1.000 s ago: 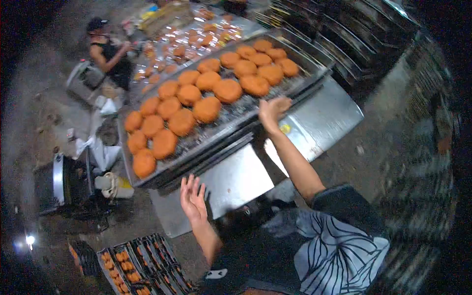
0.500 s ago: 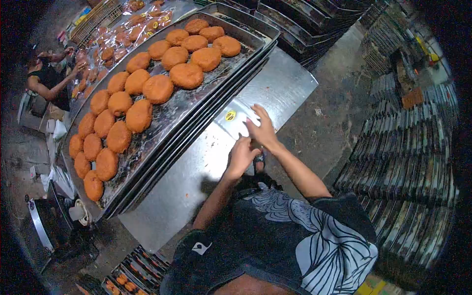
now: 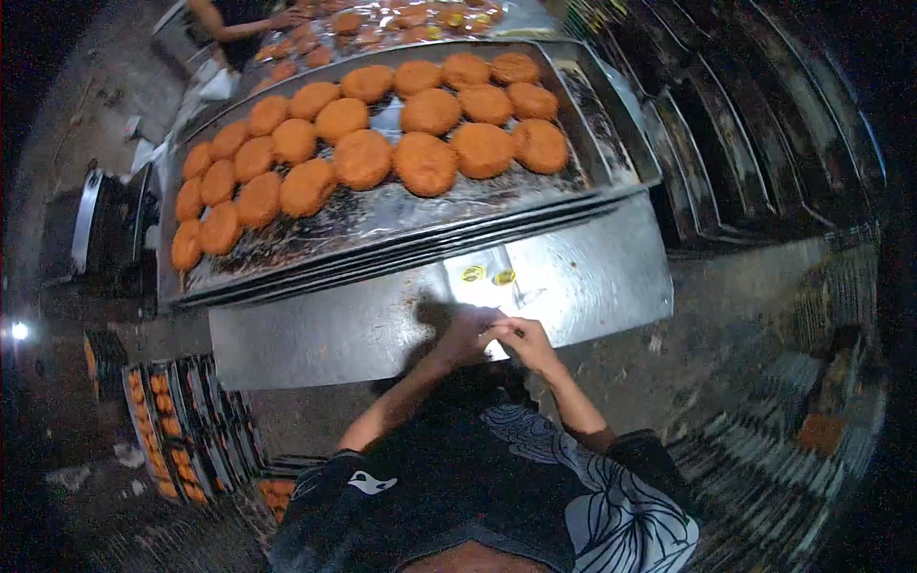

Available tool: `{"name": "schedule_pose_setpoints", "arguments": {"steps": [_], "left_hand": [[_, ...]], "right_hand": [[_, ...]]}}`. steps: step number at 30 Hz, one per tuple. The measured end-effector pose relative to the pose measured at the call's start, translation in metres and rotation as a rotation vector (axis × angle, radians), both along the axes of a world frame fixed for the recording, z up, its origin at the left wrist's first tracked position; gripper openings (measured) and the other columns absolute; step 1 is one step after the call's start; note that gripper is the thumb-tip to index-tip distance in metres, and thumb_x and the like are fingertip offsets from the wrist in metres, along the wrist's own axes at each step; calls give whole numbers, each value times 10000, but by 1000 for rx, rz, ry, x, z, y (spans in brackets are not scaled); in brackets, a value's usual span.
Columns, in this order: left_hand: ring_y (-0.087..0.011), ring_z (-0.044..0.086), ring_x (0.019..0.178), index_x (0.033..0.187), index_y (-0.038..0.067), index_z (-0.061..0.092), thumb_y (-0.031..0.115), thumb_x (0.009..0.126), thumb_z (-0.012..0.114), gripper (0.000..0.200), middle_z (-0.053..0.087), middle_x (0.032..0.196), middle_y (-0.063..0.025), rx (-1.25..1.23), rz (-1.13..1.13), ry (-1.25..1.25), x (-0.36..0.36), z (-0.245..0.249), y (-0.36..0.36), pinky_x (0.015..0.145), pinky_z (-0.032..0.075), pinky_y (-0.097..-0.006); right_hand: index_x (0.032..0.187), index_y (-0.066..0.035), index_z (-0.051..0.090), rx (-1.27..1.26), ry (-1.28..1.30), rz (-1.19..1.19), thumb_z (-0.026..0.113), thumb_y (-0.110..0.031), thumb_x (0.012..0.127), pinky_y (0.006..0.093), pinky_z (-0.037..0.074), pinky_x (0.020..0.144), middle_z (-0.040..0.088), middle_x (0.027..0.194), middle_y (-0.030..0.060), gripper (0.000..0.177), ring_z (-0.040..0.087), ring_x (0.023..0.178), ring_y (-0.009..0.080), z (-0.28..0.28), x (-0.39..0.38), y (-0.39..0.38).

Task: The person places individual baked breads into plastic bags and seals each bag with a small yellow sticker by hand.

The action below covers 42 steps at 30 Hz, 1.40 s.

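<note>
Clear plastic bags [image 3: 492, 264] with yellow round stickers lie on the metal table, glaring under the light. At their near edge my two hands meet. My right hand [image 3: 527, 346] is closed, thumb and fingers pinched together on what looks like the edge of a clear plastic bag. Beside it my left hand [image 3: 466, 336] is in shadow, its fingers closed against the right; whatever they hold is hidden. Just beyond the bags, a large metal tray [image 3: 401, 210] holds rows of round orange-brown buns [image 3: 425, 164]. It tops a stack of similar trays.
The metal table [image 3: 296, 344] ends close to my body. Stacked dark trays [image 3: 716, 162] stand at the right. Across the buns, another person's arm [image 3: 244, 31] reaches toward bagged buns [image 3: 406, 27]. Racks with more buns [image 3: 162, 430] stand on the floor at lower left.
My view has turned, so the tray now lies almost straight across in front of me. My right hand, its fingers spread before, has closed next to my left. Two stickers show now.
</note>
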<state>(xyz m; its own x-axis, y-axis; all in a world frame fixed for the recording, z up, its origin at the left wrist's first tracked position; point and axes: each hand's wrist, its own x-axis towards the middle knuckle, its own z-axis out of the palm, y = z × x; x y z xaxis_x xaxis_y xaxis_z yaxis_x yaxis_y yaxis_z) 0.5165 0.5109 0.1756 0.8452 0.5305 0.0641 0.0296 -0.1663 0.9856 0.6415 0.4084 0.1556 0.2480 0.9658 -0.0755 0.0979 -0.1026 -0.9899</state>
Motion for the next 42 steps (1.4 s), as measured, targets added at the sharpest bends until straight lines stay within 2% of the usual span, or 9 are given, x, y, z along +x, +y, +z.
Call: {"name": "schedule_pose_setpoints", "arguments": {"steps": [9,11,14,16,18,26,29,34,42], "left_hand": [[-167,528,564,755,31,623,91,718,571,87,532,613,-71,110,56,95,-3,39,-12,526,413,-277],[-242,527,614,756,48,632,46,681,579,92,528,688,-101,362,273,-51,-4,54,-11,549,418,-295],[-223,545,695,898,36,598,40,698,576,201,548,745,-93,390,291,-203,-19,82,-11,597,433,-297],[-199,563,725,1061,28,499,54,763,544,302,566,809,-77,94,485,-354,-30,87,15,641,455,-308],[-187,565,767,1141,41,414,118,823,498,338,565,855,-76,-1131,600,-592,-55,104,59,696,469,-327],[-206,476,935,1150,40,387,216,838,467,367,490,970,-76,-594,1002,-1078,-195,134,130,837,400,-455],[-267,456,1018,1183,28,335,173,800,438,423,463,1036,-89,-669,977,-1243,-225,149,136,870,351,-539],[-301,433,1063,1241,58,256,134,765,428,512,437,1118,-136,-564,855,-1301,-205,144,132,904,338,-506],[-276,441,1065,1261,43,240,208,852,410,472,439,1158,-151,-548,674,-853,-120,162,70,915,346,-397]], "right_hand": [[738,5,423,-103,-369,-372,457,-170,842,347,385,420,475,521,121,206,506,458,251,48,-42,-20],[830,-35,473,-599,313,-196,410,-192,862,287,378,385,509,543,68,172,506,452,198,87,-33,4],[1155,-56,359,111,833,-301,376,-408,850,298,354,607,460,909,81,466,450,751,198,112,-30,58],[1305,-65,184,518,1011,-55,379,-467,814,340,266,980,243,1325,153,664,274,1211,229,153,-55,92],[1289,-74,221,441,1153,204,452,-353,829,384,302,961,325,1282,153,586,341,1167,239,145,-88,112],[1182,-105,438,260,-1667,-210,503,-510,713,469,346,825,522,1023,229,624,510,905,351,111,-73,293],[1183,-121,446,-28,-736,55,522,-456,722,433,323,836,440,1114,201,575,424,1004,304,143,-63,298],[1184,-76,420,901,-992,-40,662,-139,486,405,308,803,473,1085,135,741,425,999,267,191,-152,177],[1267,84,181,909,-857,-143,734,-93,471,307,395,707,538,1083,123,985,505,756,249,185,-137,121]]}}
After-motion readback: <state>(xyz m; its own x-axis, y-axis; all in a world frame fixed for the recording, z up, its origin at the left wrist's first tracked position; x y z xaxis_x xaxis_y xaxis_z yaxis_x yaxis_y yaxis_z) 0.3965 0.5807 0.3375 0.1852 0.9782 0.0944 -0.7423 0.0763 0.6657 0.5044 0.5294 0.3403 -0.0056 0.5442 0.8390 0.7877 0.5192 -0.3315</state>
